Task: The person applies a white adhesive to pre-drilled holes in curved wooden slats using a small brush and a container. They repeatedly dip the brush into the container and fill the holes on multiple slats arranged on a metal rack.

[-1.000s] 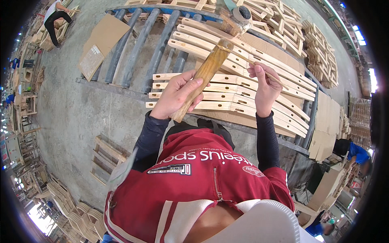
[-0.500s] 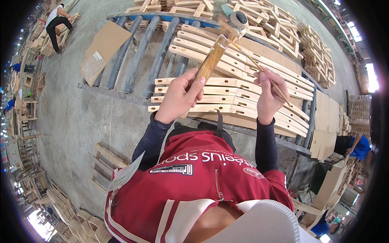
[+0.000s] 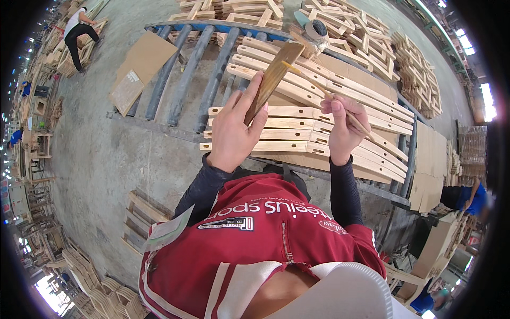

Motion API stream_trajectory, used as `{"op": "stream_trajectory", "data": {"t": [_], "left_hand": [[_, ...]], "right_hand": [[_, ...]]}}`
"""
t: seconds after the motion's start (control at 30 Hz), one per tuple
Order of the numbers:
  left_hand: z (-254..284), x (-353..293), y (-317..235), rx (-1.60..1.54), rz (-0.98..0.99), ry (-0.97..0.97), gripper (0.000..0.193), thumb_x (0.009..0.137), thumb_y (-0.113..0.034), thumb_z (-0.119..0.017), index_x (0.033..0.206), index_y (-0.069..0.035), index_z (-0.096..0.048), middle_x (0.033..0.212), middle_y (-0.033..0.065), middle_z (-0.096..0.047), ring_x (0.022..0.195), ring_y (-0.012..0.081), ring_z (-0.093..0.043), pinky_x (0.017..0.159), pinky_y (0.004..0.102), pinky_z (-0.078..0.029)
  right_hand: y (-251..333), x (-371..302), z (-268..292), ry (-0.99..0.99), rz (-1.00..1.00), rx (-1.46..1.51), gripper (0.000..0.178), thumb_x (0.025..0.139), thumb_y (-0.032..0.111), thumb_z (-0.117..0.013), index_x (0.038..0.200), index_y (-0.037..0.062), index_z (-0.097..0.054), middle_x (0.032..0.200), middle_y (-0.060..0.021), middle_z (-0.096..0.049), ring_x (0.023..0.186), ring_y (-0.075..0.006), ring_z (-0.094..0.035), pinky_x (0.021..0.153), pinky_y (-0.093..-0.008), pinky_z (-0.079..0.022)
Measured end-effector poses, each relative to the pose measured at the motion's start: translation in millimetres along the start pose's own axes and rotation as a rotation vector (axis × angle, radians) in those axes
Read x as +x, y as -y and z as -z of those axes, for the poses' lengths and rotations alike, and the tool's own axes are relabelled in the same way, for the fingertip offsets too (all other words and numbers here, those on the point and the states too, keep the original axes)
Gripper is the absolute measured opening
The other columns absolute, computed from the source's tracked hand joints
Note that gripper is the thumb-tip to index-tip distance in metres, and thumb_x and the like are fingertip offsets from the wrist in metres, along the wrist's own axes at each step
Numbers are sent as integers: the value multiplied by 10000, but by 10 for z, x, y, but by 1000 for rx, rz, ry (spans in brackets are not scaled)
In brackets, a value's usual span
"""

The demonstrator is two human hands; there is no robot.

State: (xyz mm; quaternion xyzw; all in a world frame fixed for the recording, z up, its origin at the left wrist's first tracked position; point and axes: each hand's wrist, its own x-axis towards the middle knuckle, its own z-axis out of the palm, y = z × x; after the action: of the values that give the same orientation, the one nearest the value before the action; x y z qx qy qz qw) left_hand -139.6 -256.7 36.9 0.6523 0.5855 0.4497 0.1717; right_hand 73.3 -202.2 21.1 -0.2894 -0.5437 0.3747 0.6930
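Observation:
My left hand [image 3: 234, 123] is wrapped round the lower end of a brown strip [image 3: 274, 73] that looks like wood or bamboo, tilted up and away to the right. Between the thumb and fingers of my right hand [image 3: 345, 126] is a thin stick [image 3: 307, 78]. Its far tip points left and lies close beside the strip; whether they touch I cannot tell. Below both hands lie several pale, slightly bent wooden slats [image 3: 284, 134] with slots near their ends and joints. They rest side by side in two groups on cardboard.
A roller conveyor [image 3: 179, 80] carries the slats. Beyond them stands a round-mouthed container [image 3: 317, 29], partly wrapped. Heaps of wooden frames [image 3: 345, 32] lie at the back. A cardboard sheet [image 3: 142, 61] sits on the left rollers. Another person [image 3: 78, 36] bends over wood at far left.
The brown strip has turned in my left hand, so its broad face shows. My right hand has moved slightly left with the stick, whose tip now lies beside the strip's upper part.

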Motion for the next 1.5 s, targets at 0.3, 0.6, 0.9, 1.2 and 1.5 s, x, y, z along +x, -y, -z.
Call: {"op": "stream_trajectory", "data": {"t": [0.3,0.6,0.9,1.2,1.5], "left_hand": [[89,-16,93,-15,-44,-1,614,904,-183,-655,1482,-199,-451,877,131,-552,715,318,-569,650,394,-481],[91,127,104,216,-155,25,613,874,-140,-702,1452,-212,-509,873,101,-541,763,267,-558,699,370,-486],[280,340,319,366,-335,149,622,884,-44,-640,1451,-266,-514,935,69,-513,888,248,-535,818,380,-435],[343,625,270,561,-563,132,647,837,-59,-656,1384,-391,-564,954,-3,-531,945,193,-533,907,377,-365],[389,623,227,609,-614,88,655,834,-42,-646,1369,-413,-574,949,-24,-524,925,178,-532,910,376,-351]], "right_hand": [[-16,169,8,-89,24,-94,109,937,48,-668,980,-45,-631,909,-213,-718,746,-206,-711,674,-306,-597],[96,210,276,-151,-5,-60,108,979,88,-615,979,-19,-623,893,-170,-719,756,-169,-689,661,-287,-567],[262,314,394,-92,-207,87,150,976,128,-633,982,-22,-625,874,-139,-719,749,-166,-697,678,-283,-581],[151,367,571,-150,-311,74,212,973,224,-655,948,14,-641,851,-130,-709,707,-154,-683,648,-267,-568],[149,427,559,-102,-333,55,215,976,209,-650,934,-1,-627,843,-133,-700,691,-159,-671,655,-279,-569]]}}
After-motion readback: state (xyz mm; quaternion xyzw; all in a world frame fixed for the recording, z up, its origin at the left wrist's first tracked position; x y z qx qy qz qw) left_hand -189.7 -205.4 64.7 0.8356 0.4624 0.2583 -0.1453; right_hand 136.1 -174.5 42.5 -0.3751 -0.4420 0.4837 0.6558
